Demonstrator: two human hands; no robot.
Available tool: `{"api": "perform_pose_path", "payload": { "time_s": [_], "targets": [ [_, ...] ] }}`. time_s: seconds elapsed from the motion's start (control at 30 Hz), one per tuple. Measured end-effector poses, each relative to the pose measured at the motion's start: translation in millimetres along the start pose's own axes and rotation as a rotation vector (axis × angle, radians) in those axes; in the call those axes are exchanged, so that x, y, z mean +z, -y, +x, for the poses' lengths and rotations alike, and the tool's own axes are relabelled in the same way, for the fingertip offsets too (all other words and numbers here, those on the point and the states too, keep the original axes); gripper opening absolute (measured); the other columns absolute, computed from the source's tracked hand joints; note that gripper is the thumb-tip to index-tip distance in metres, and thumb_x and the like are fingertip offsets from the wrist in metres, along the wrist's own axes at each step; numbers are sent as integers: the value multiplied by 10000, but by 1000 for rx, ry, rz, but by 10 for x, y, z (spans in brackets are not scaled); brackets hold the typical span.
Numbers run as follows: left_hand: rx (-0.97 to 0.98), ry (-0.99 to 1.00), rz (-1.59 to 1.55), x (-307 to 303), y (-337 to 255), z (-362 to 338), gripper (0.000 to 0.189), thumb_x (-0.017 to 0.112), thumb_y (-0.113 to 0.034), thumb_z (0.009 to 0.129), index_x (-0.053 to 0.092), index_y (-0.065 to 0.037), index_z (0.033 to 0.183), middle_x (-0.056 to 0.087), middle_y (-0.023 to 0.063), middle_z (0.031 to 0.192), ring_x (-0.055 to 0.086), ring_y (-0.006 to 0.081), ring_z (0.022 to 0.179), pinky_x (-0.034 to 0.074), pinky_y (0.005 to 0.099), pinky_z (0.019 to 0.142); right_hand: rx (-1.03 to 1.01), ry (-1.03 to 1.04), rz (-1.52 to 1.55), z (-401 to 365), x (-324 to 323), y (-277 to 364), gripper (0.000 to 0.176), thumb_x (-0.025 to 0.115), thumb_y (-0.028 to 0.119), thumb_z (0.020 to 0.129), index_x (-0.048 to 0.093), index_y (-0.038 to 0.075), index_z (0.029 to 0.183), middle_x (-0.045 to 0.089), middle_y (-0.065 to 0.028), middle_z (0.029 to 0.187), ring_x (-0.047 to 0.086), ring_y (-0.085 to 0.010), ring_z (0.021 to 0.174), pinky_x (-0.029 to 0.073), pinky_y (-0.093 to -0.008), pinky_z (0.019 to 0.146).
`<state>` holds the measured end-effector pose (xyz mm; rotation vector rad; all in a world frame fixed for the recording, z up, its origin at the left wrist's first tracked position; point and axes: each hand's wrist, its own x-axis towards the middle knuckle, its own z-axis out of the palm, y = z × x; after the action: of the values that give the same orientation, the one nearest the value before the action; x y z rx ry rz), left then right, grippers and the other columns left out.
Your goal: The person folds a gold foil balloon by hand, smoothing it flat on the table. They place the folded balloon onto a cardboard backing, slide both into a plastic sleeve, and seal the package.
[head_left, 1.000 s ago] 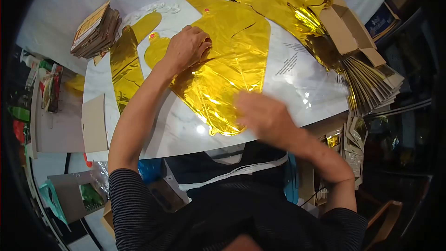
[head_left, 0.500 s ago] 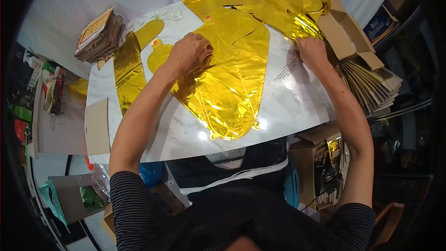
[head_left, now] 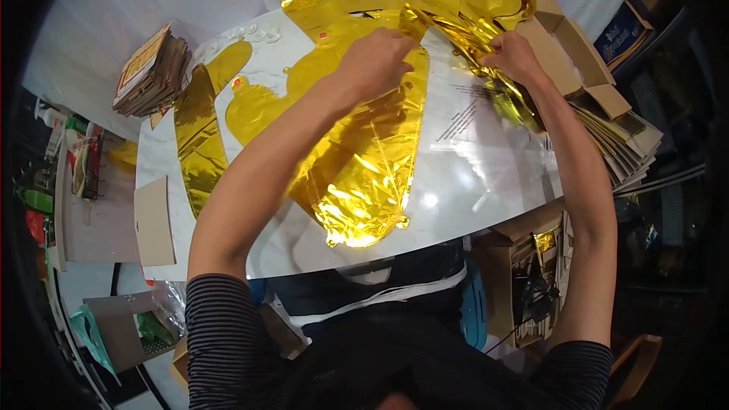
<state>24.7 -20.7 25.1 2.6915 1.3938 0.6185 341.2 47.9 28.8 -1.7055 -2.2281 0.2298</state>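
- Arms both stretched out toward the far side of the surface [head_left: 486, 175], striped sleeves pushed up above the elbows, left forearm lying across the foil.
- Left hand [head_left: 376, 57] is knuckles up with its fingers curled tight, pinching the far edge of the gold foil balloon [head_left: 364, 159].
- Right hand [head_left: 516, 53] is well apart from the left one, fingers closed on a crinkled bit of the foil pile [head_left: 474, 0], right beside the cardboard box [head_left: 566, 30].
- That box sits open at the far right corner, flaps sticking out. Foil is bunched up against its side; can't tell what's inside.
- Just past the box, a fanned card stack [head_left: 626, 137] hangs off the right edge of the surface.
- Another open box [head_left: 531, 258] sits lower down, under the near right edge, with gold packets showing in it.
- The balloon is flat, uninflated, super shiny and wrinkly. It lies mid-surface, running from the left hand down to the near edge, where a small tab sticks out.
- A folded gold strip [head_left: 194, 137] lies to its left, and a brown stack [head_left: 148, 72] sits at the far left corner.
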Motion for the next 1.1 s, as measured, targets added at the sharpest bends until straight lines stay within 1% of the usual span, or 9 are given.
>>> {"api": "perform_pose_path", "payload": {
  "time_s": [0.17, 0.27, 0.5, 0.63, 0.7, 0.77, 0.83, 0.9, 1.1],
  "targets": [
    [271, -167, 78, 423, -232, 631, 375, 712, -119, 868, 695, -75, 1240, 703, 128, 1164, 642, 348, 1143, 542, 441, 970, 19, 53, 0, 88, 42, 7, 376, 899, 317, 765, 731, -19, 767, 646, -171, 641, 645, -299, 622, 481, -438, 621],
    [275, -143, 77, 618, -257, 845, 298, 684, -97, 837, 716, -67, 1132, 713, 151, 1054, 679, 363, 1040, 566, 461, 903, 64, 94, 79, 208, 56, -48, 429, 814, 317, 880, 634, -22, 688, 483, -38, 553, 480, -121, 530, 385, -375, 523],
    [147, -30, 69, 890, -167, 953, 215, 656, -50, 828, 706, -52, 1038, 697, 173, 975, 692, 382, 970, 590, 481, 806, 42, 9, 75, 566, -161, -217, 311, 720, 292, 900, 744, -14, 851, 692, -184, 704, 666, -300, 635, 521, -447, 647],
    [148, -22, -57, 883, -134, 976, 242, 680, -32, 811, 692, -54, 1051, 695, 165, 1021, 678, 387, 994, 575, 489, 843, 84, -226, -72, 860, -706, -71, 401, 663, 313, 963, 746, -62, 1077, 767, -207, 872, 751, -275, 846, 566, -446, 836],
    [124, -11, -59, 806, -187, 959, 221, 693, -47, 816, 695, -64, 1036, 700, 160, 1014, 676, 383, 999, 567, 488, 854, -157, -573, -294, 1460, -877, -696, 315, 721, 258, 942, 768, -47, 1008, 760, -164, 825, 731, -226, 772, 575, -398, 767],
    [99, 0, -60, 806, -167, 979, 200, 706, -61, 822, 698, -74, 1022, 704, 155, 1006, 673, 379, 1004, 558, 488, 866, 120, -561, -54, 1045, -1492, 91, 354, 660, 299, 1026, 742, -45, 993, 755, -225, 936, 738, -338, 822, 574, -468, 773],
    [78, 0, -87, 900, -93, 1055, 173, 750, -133, 833, 713, -93, 997, 713, 147, 986, 673, 369, 1009, 554, 486, 864, 31, -880, -246, 1161, -1958, 108, 380, 641, 296, 998, 728, -73, 967, 721, -323, 967, 722, -442, 859, 564, -509, 855],
    [76, 21, -86, 885, -77, 1108, 200, 778, -173, 820, 724, -94, 996, 723, 144, 993, 675, 370, 1021, 554, 484, 870, 86, -1111, -268, 1354, -2427, 19, 380, 649, 291, 1004, 741, -72, 935, 746, -260, 908, 745, -363, 820, 590, -446, 822],
    [-9, 3, -216, 962, 5, 1280, 489, 838, -315, 836, 692, -59, 1227, 729, 199, 1098, 675, 388, 1084, 553, 480, 911, -165, -716, -220, 768, -2953, 584, 392, 674, 305, 1001, 748, -79, 981, 742, -185, 848, 743, -254, 770, 598, -366, 769]
  ]
}}
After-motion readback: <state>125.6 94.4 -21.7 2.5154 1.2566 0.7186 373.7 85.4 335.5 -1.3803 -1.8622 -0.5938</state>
